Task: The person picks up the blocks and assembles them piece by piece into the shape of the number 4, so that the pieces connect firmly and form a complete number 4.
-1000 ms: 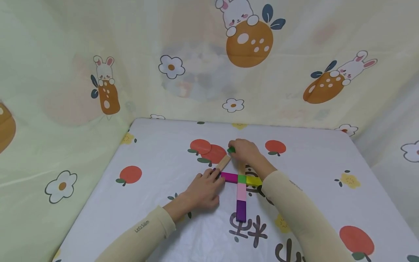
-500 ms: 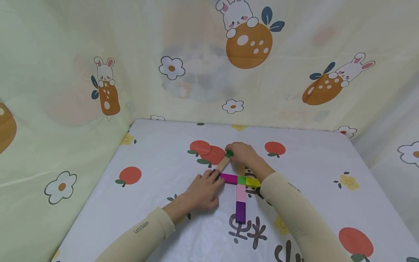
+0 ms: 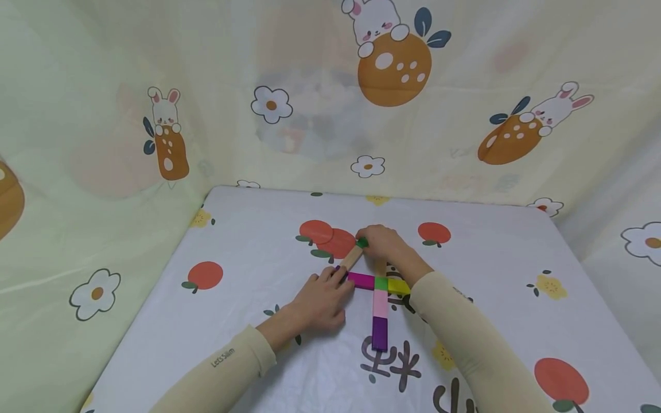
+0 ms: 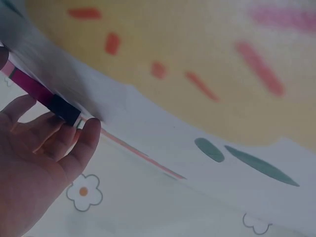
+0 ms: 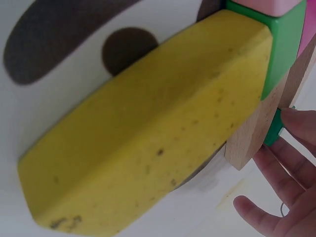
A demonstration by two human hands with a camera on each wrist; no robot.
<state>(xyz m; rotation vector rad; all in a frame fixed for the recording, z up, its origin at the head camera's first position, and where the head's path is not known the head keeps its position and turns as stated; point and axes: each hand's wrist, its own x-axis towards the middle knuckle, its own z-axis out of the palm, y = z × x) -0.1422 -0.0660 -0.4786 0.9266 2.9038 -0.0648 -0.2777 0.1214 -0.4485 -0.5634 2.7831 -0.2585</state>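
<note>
My right hand (image 3: pixel 382 240) pinches a small dark green block (image 3: pixel 362 242) at the far end of a slanted plain wooden block (image 3: pixel 352 258). In the right wrist view, thumb and fingers sit on either side of that green block (image 5: pixel 274 129). My left hand (image 3: pixel 322 301) rests its fingertips on a dark purple block (image 3: pixel 338 268) at the slanted block's near end, partly hidden by the fingers. Its forefinger is right at the left end of the magenta block (image 3: pixel 361 280). In the left wrist view, loosely bent fingers touch the dark block (image 4: pixel 64 108).
A light green block (image 3: pixel 381 283) joins the magenta block, a yellow block (image 3: pixel 397 287), a pink block (image 3: pixel 380 304) and another wooden block (image 3: pixel 380 268) in a cross. A second purple block (image 3: pixel 379 334) extends it toward me. Printed cloth (image 3: pixel 248 229) covers the table; curtains (image 3: pixel 310 115) surround it.
My right hand has come slightly left and nearer, bringing the dark green block from just beyond the slanted wooden block onto its far end. The left hand has stayed in place.
</note>
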